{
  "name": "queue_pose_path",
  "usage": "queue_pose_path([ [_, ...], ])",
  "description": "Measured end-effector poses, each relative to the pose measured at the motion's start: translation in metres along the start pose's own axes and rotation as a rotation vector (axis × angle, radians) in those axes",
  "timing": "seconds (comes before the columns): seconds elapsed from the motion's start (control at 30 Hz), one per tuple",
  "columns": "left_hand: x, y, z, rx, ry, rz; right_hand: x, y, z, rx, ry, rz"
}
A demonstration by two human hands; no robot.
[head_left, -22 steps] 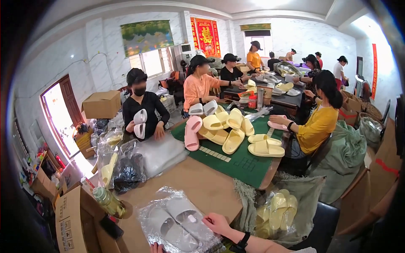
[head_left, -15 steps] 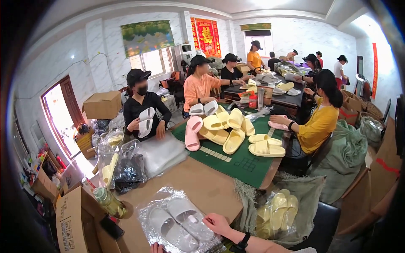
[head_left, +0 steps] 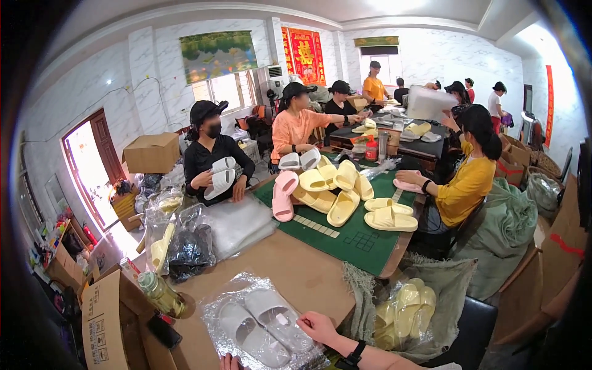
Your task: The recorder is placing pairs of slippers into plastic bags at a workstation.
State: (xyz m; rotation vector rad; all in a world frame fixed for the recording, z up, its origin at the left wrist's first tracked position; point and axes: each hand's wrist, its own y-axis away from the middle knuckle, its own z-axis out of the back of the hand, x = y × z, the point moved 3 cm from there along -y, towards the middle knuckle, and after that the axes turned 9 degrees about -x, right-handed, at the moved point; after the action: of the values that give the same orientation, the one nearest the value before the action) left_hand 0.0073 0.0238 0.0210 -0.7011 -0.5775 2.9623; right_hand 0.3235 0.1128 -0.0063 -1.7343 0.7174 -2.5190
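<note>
A clear plastic bag [head_left: 213, 306] with a pair of light grey slippers [head_left: 271, 302] inside lies on the brown cardboard-coloured tabletop in front of me. My right hand [head_left: 319, 327], a black band on its wrist, has its fingers curled at the bag's right edge and pinches the plastic. At the lower rim of the picture, only the fingertips of my left hand [head_left: 229, 362] show, closed on the bag's lower left edge; the rest of that hand is out of sight.
An open carton [head_left: 105, 320], a phone [head_left: 164, 332] and a bottle [head_left: 161, 295] stand at my left. Bagged yellow slippers [head_left: 410, 308] lie in a woven sack to the right. Ahead are loose slippers on a green mat [head_left: 308, 246], clear bags [head_left: 240, 219] and several co-workers.
My hands and the bagged slippers stay nearly still. A co-worker at the far right has lifted a whitish sheet-like bundle. The person in black has shifted slightly with the grey slippers.
</note>
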Motion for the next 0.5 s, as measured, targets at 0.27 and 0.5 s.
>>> queue_pose_path([
  [0.27,0.0000,0.0012,-0.0003,-0.002,-0.007,0.000,0.0008,0.0009,-0.0002,-0.010,-0.003,-0.003],
  [0.5,0.0069,0.0024,-0.0067,-0.028,0.022,-0.025,0.0045,0.0008,0.0016,-0.020,-0.003,0.005],
])
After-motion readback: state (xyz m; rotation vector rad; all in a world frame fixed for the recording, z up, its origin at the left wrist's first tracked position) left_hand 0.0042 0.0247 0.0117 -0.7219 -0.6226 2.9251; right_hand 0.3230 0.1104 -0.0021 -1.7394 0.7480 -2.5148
